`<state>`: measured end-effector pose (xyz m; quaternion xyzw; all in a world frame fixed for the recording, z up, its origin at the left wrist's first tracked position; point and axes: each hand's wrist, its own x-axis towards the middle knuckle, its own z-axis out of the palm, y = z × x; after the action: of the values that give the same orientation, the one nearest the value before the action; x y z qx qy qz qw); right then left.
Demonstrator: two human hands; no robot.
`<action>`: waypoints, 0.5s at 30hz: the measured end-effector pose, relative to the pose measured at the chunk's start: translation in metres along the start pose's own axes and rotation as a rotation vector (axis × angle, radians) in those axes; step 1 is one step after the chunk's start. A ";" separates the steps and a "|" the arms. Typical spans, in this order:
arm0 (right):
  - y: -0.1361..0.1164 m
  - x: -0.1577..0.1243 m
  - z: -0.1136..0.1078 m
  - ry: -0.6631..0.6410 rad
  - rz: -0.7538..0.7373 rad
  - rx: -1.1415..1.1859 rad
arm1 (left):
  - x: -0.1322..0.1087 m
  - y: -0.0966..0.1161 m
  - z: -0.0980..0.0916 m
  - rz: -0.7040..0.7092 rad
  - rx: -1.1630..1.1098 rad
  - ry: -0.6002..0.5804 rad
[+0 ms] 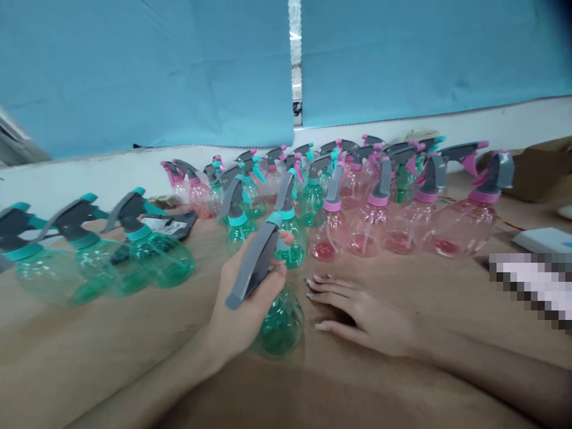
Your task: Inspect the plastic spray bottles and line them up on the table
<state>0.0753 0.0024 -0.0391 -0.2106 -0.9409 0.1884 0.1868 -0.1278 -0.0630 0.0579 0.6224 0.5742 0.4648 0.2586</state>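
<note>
My left hand is wrapped round the neck of a green spray bottle with a grey and teal trigger head, at the middle front of the table. The fingers hide most of its collar and trigger. Palm down, my right hand rests on the tabletop to the right of that bottle, fingers stretched out, holding nothing. Just beyond the two hands stand another green spray bottle and a pink spray bottle.
Several green spray bottles stand at the left, and more pink ones at the right. Behind them is a mixed cluster of both colours. A dark packet lies at left, a white box at right. Blue sheeting covers the wall.
</note>
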 end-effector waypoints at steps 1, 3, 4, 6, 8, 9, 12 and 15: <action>0.000 0.000 0.000 -0.003 -0.002 0.003 | 0.000 0.001 0.001 -0.006 0.003 0.005; 0.000 0.000 0.000 0.002 -0.007 0.012 | 0.000 0.002 0.001 -0.004 0.011 0.019; 0.000 0.000 0.000 0.009 -0.010 0.018 | 0.000 0.003 0.001 0.001 0.013 0.024; 0.000 0.000 0.000 0.026 -0.015 0.032 | 0.001 0.004 0.001 0.010 0.017 0.024; 0.000 0.000 -0.001 0.028 -0.016 0.036 | 0.001 0.004 0.000 0.011 0.028 0.022; -0.001 0.000 -0.001 0.024 -0.015 0.032 | 0.001 0.004 0.000 0.008 0.034 0.022; -0.001 0.000 -0.002 0.008 -0.009 0.012 | 0.002 0.005 -0.001 -0.001 0.031 0.015; -0.002 0.000 -0.002 0.001 -0.004 -0.005 | 0.001 0.008 -0.001 0.000 0.027 0.005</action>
<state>0.0756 0.0017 -0.0365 -0.2093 -0.9417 0.1856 0.1871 -0.1246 -0.0634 0.0653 0.6248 0.5809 0.4585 0.2489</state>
